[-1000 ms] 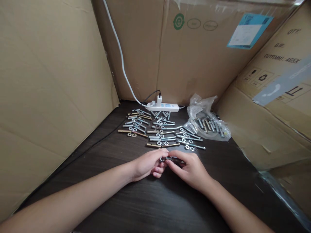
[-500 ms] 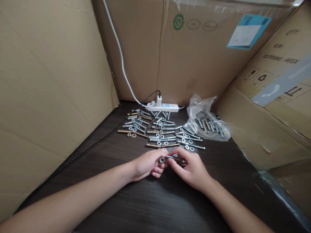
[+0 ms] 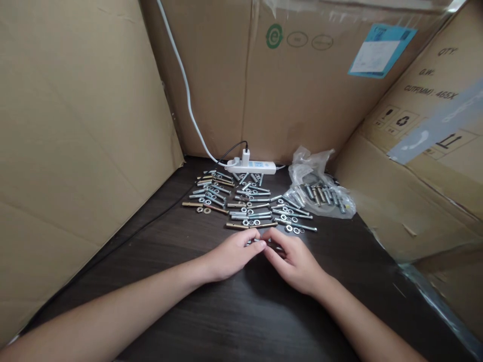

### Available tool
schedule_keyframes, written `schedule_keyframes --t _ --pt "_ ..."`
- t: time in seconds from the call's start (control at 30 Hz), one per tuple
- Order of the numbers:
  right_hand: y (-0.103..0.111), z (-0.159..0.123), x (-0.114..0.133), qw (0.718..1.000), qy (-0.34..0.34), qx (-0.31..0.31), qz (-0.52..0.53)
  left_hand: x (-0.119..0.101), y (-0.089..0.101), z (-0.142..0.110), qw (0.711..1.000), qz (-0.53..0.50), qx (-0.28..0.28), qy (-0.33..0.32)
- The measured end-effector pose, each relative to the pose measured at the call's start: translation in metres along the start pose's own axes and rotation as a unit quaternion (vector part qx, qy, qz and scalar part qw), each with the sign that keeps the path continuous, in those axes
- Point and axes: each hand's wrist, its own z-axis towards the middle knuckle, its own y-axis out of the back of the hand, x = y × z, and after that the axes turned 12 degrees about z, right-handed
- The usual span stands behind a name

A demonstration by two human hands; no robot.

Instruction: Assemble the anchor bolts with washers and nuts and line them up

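Observation:
My left hand (image 3: 236,255) and my right hand (image 3: 296,257) meet at the fingertips over the near part of the table, just in front of the laid-out hardware. Between the curled fingers of my right hand lies a bolt (image 3: 278,248), dark and mostly covered. My left thumb and forefinger are closed near the bolt's end; the nut seen there a moment before is now hidden behind the thumb. Closest beyond the hands is a brass-coloured sleeve bolt (image 3: 237,226), with several silver washers (image 3: 251,222) beside it.
Rows of bolts, sleeves and nuts (image 3: 251,215) cover the middle of the dark table (image 3: 211,317). A clear plastic bag (image 3: 345,211) of bolts lies right. Behind stands a white power strip (image 3: 260,167) with a black cable (image 3: 151,221). Cardboard boxes (image 3: 211,90) wall three sides.
My left thumb has come across to the right, covering the nut and the bolt's silver end that showed before. My right hand has hardly moved; the view has shifted slightly.

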Motion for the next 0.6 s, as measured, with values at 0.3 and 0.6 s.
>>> schedule_keyframes --t 0.3,0.6 --pt "0.0015 0.0023 -0.0076 0.999 0.031 -0.033 -0.01 -0.0002 0.0039 0.0008 0.996 0.063 -0.053 -0.015" --pt "0.0008 -0.0011 0.0007 0.999 0.007 -0.024 -0.048 0.0 0.005 0.0025 0.992 0.092 -0.054 -0.067"
